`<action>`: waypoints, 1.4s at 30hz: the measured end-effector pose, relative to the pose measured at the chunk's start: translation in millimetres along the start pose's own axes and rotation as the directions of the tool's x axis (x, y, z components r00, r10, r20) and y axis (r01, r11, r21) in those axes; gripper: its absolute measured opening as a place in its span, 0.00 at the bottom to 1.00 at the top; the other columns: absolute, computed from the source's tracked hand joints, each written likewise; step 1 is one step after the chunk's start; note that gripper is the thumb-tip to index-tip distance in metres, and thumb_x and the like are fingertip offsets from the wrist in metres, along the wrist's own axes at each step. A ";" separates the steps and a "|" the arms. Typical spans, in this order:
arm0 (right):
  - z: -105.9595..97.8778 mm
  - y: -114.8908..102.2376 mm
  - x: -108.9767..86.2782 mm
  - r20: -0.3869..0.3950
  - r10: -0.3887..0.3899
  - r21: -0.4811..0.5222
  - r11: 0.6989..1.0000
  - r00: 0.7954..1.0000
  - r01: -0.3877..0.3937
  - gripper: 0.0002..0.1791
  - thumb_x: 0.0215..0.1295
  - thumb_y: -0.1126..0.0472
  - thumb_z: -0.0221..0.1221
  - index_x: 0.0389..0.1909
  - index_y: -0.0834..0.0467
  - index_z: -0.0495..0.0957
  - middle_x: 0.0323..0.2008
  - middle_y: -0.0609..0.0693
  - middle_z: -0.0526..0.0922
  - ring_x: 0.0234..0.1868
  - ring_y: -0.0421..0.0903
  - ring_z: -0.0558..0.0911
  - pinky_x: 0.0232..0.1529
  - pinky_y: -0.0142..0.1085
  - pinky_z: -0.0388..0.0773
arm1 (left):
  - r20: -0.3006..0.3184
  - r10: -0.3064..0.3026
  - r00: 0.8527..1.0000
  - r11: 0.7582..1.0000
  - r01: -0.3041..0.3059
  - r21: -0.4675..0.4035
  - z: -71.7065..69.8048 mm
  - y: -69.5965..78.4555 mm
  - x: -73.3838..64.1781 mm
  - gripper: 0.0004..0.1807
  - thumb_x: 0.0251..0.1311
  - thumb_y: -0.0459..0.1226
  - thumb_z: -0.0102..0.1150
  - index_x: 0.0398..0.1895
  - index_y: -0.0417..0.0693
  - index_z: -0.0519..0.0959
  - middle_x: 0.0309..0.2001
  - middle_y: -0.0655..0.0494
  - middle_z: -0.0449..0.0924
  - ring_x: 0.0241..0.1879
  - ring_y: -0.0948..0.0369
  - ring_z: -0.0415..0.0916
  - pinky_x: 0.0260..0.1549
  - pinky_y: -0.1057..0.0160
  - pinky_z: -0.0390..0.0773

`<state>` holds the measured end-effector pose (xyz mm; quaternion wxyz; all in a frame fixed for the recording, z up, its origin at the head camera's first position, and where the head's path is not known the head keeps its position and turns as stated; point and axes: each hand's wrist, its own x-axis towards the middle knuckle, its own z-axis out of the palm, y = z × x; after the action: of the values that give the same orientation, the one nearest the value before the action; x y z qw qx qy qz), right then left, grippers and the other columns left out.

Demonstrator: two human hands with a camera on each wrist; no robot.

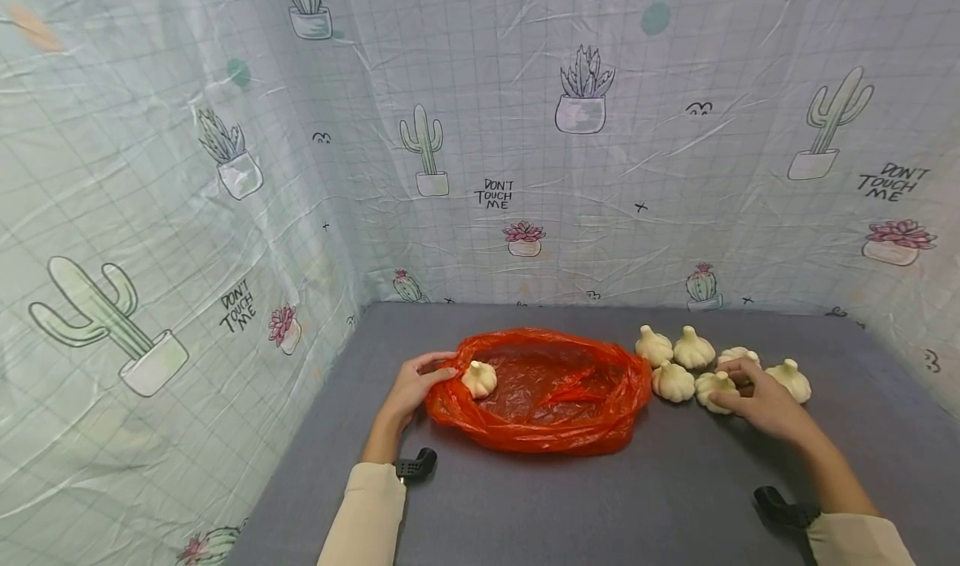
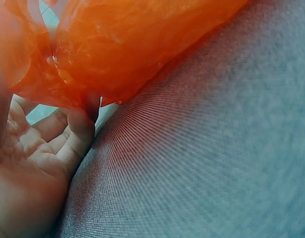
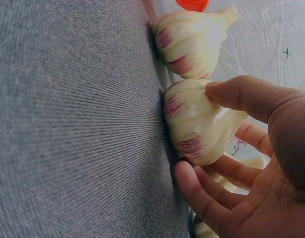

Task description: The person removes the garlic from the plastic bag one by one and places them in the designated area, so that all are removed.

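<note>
A red plastic bag lies with its mouth spread wide on the grey table, and one garlic bulb sits inside at its left end. My left hand pinches the bag's left rim between thumb and fingers; in the left wrist view the fingertips are partly hidden by the orange-red film. To the right of the bag, my right hand grips a garlic bulb that rests on the table, thumb on one side and fingers around the other. Another purple-streaked bulb stands right beside it.
Several more garlic bulbs are grouped near the bag's right end, among them one at the back and one at the far right. A cactus-print curtain hangs behind and to the left of the grey table.
</note>
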<state>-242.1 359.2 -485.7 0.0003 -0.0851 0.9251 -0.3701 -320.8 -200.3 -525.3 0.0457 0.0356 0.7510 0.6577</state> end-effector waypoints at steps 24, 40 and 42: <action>-5.5 3.4 -1.1 0.038 -0.003 0.036 0.999 0.999 0.002 0.30 0.73 0.61 0.60 0.66 0.74 0.63 0.59 0.79 0.70 0.51 0.70 0.81 0.33 0.36 0.81 | 0.011 0.005 1.000 1.000 -0.005 0.015 -0.3 0.7 0.4 0.21 0.60 0.40 0.72 0.58 0.47 0.85 0.55 0.44 0.85 0.44 0.61 0.83 0.42 0.63 0.85; -33.1 -44.6 -12.5 -0.017 -0.019 -0.018 1.000 1.000 0.019 0.31 0.74 0.51 0.60 0.71 0.62 0.65 0.65 0.69 0.71 0.54 0.45 0.79 0.39 0.44 0.79 | 0.007 0.009 1.000 0.999 -0.009 0.043 1.4 1.1 -0.3 0.21 0.61 0.40 0.72 0.58 0.48 0.84 0.56 0.45 0.84 0.46 0.60 0.83 0.44 0.64 0.84; -24.5 -57.8 -10.9 -0.056 -0.074 0.003 0.997 0.996 0.074 0.29 0.74 0.53 0.61 0.69 0.60 0.67 0.63 0.64 0.74 0.50 0.32 0.77 0.40 0.39 0.79 | 0.003 0.009 1.000 0.999 -0.009 0.044 0.9 1.3 -0.7 0.21 0.61 0.40 0.72 0.58 0.48 0.84 0.57 0.45 0.84 0.47 0.60 0.83 0.45 0.63 0.84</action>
<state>-223.8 336.6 -429.0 -0.0390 -0.1089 0.9201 -0.3742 -320.0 -199.4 -524.1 0.0430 0.0407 0.7650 0.6413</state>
